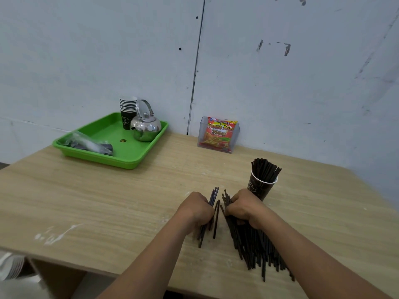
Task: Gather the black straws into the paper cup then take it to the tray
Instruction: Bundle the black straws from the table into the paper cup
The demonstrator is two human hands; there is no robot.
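Observation:
A dark paper cup point(260, 187) stands upright on the wooden table, right of centre, with a bundle of black straws point(265, 169) sticking out of it. Just in front of the cup, a large pile of loose black straws point(254, 244) lies flat on the table. My right hand point(246, 207) rests on the far end of that pile, fingers curled around some of them. My left hand point(197, 209) is closed around a small bunch of straws point(213, 196) beside the pile. The green tray point(129, 155) sits at the far left of the table.
On the tray stand a stack of dark paper cups point(127, 111), a shiny metal kettle point(145, 126) and a clear plastic bag point(90, 144). A clear holder with a red snack packet point(219, 134) leans at the wall. The table's near edge is close to my arms.

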